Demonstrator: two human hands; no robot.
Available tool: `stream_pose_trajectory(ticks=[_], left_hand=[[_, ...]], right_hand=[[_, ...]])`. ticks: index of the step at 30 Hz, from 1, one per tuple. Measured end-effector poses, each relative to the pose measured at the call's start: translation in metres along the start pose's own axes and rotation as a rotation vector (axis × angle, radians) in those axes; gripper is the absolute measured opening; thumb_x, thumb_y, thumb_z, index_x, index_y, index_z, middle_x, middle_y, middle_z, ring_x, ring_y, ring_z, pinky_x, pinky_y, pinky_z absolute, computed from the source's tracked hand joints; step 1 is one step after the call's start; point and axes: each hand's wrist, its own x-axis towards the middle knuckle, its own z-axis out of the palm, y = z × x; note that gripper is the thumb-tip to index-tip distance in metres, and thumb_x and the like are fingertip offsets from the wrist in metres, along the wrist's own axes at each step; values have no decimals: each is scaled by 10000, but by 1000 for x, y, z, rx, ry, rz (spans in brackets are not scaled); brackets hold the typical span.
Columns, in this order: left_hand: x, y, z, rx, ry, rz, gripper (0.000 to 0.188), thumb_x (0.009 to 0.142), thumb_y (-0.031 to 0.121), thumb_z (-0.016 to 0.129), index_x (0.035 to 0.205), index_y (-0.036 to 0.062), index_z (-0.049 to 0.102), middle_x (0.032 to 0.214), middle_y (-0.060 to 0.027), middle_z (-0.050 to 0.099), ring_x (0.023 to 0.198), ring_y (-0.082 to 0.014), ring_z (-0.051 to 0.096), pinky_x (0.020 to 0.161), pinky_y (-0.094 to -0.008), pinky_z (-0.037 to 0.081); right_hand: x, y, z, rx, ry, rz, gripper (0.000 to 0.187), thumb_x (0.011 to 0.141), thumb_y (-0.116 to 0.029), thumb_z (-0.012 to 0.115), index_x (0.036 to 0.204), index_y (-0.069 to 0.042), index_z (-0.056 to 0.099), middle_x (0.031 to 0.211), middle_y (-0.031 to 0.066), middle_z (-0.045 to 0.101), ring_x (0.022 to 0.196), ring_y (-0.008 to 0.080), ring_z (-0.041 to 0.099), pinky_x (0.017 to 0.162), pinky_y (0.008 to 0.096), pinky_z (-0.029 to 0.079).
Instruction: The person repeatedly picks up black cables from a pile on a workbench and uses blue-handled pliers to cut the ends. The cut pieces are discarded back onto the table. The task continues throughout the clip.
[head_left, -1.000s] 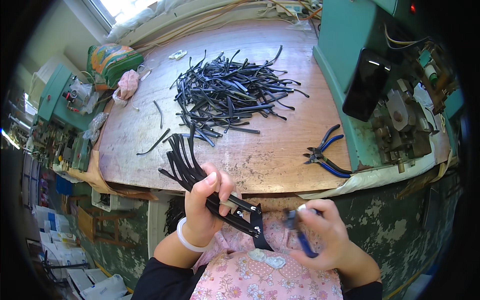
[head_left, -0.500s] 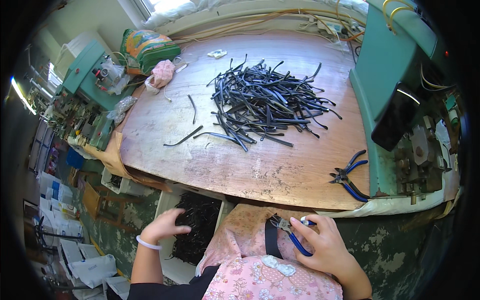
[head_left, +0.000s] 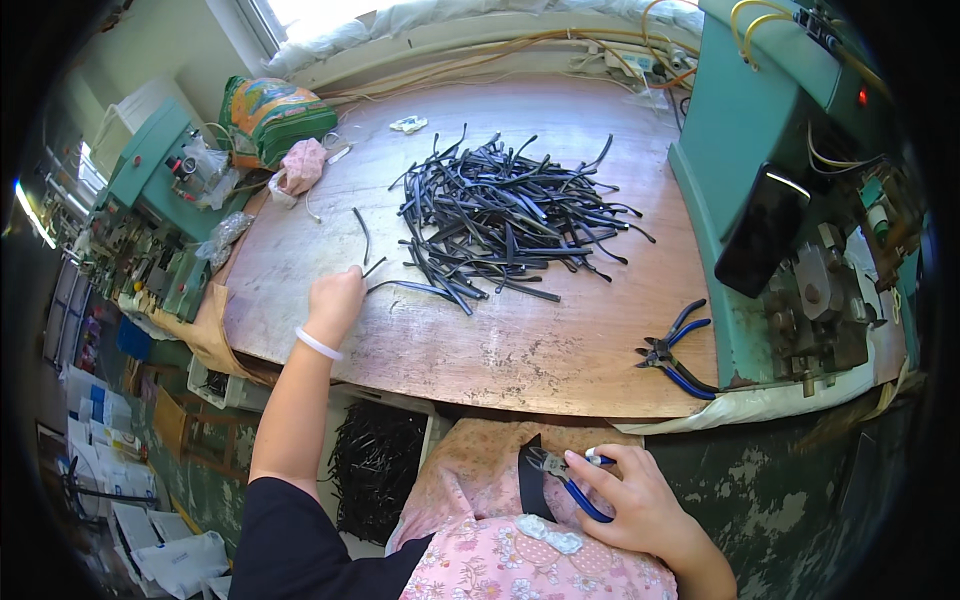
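My left hand (head_left: 337, 303) reaches onto the wooden table, its fingers closed on a dark eyeglass temple (head_left: 375, 267) whose end sticks out past the fingertips. Just beyond it lies another single temple (head_left: 362, 235), and one more touches the near side of a big heap of black temples (head_left: 510, 210). Over my lap, my right hand (head_left: 645, 500) is wrapped round blue-handled cutting pliers (head_left: 583, 500), their jaws pointing left. A second pair of blue-handled pliers (head_left: 690, 362) rests with handles spread at the table's right.
Below the table's front edge stands a white bin (head_left: 433, 437) holding thin black pieces. A green machine (head_left: 705, 190) with a dark phone (head_left: 765, 230) borders the right side. Another green machine (head_left: 150, 165), a green bag (head_left: 275, 120) and a pink cloth (head_left: 302, 165) are at the left.
My left hand has moved up from over the bin to the table and closed on a loose temple. The right hand keeps the pliers over my lap. The view has shifted slightly.
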Motion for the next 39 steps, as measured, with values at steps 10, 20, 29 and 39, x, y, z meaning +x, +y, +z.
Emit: stream_pose_trajectory(ticks=[10,20,29,39], left_hand=[[-72,115,-96,-1683,-168,-30,465,951,65,642,1338,89,385,939,-50,701,621,-6,489,518,-158,360],[-101,167,-130,-2247,-671,91,494,1093,419,272,725,114,400,696,7,441,497,-50,268,455,-188,271],[-102,157,-145,-1879,-653,124,385,1075,351,405,1169,29,595,763,-3,548,570,-57,482,507,-182,378],[-102,151,-139,-1853,-670,233,371,1075,327,422,1162,17,605,709,51,466,501,-19,432,467,-170,341]], right_hand=[[7,19,15,831,-87,328,847,910,-299,659,1571,-46,192,1122,137,537,964,224,557,886,338,462],[18,3,-1,-17,137,-62,628,729,-251,784,1334,-200,624,1067,105,531,933,268,534,829,409,424],[13,1,-11,-6,190,-15,624,710,-222,795,1313,-198,637,1118,112,517,951,292,530,846,421,419],[12,4,-2,29,184,32,648,702,-211,794,1327,-187,623,1132,133,514,959,329,533,862,435,433]])
